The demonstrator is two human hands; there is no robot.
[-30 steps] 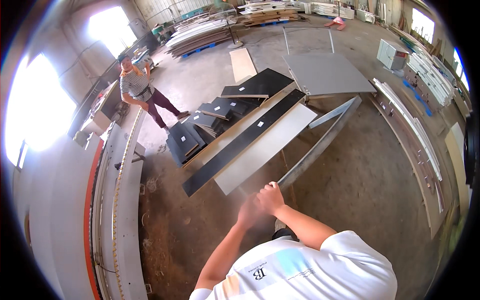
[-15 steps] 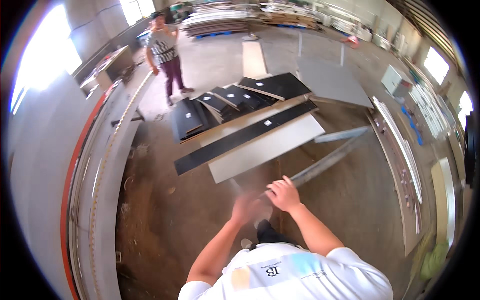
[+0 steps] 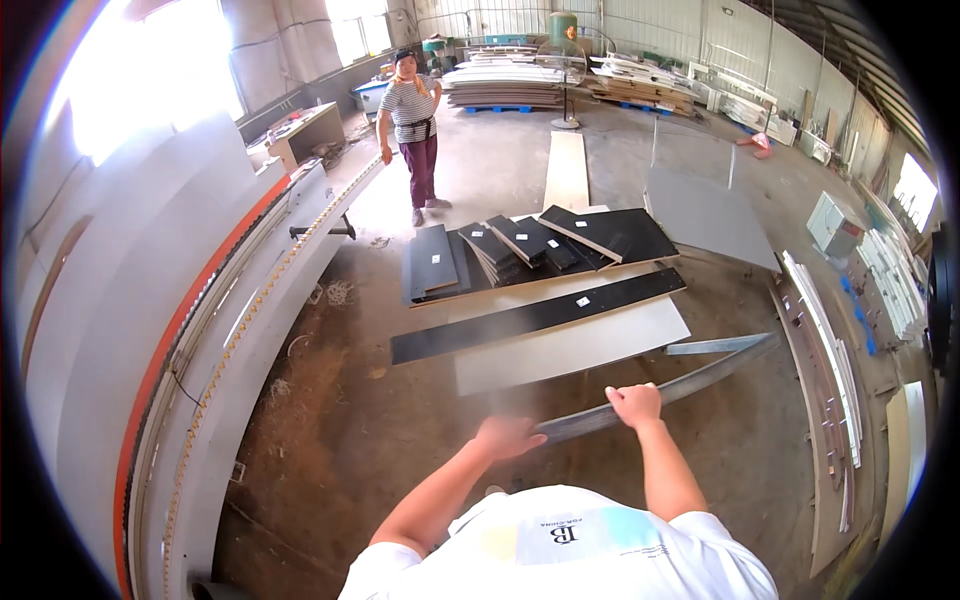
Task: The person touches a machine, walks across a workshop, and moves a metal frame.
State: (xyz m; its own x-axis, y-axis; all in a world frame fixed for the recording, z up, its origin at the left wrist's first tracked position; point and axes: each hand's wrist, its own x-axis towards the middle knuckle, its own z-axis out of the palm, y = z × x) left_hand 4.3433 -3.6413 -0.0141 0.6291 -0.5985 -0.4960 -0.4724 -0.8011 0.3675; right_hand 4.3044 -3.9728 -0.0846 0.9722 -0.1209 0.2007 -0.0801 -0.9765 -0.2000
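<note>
A long grey bar [image 3: 700, 378] runs from my hands toward the right, in front of the stacked panels. My left hand [image 3: 508, 438], slightly blurred, is closed around its near left end. Farther along, my right hand [image 3: 635, 405] grips the same bar from above with curled fingers. At the bar's far right end a shorter grey piece [image 3: 715, 346] meets it at a sharp angle. Just beyond my hands lie a white panel [image 3: 580, 345] and a long black board [image 3: 540, 317] with a small white label.
Several black boards [image 3: 520, 240] lie piled behind. On the left stands a long machine [image 3: 200, 330] with an orange-red strip. A person [image 3: 412, 115] in a striped shirt stands at its far end. A grey panel [image 3: 710, 215] and long white strips [image 3: 825, 350] are to the right.
The whole view has shifted, so panels and person appear lower and farther right. My hands are farther apart along the bar, and the left one is less blurred. The person's raised arm has come down.
</note>
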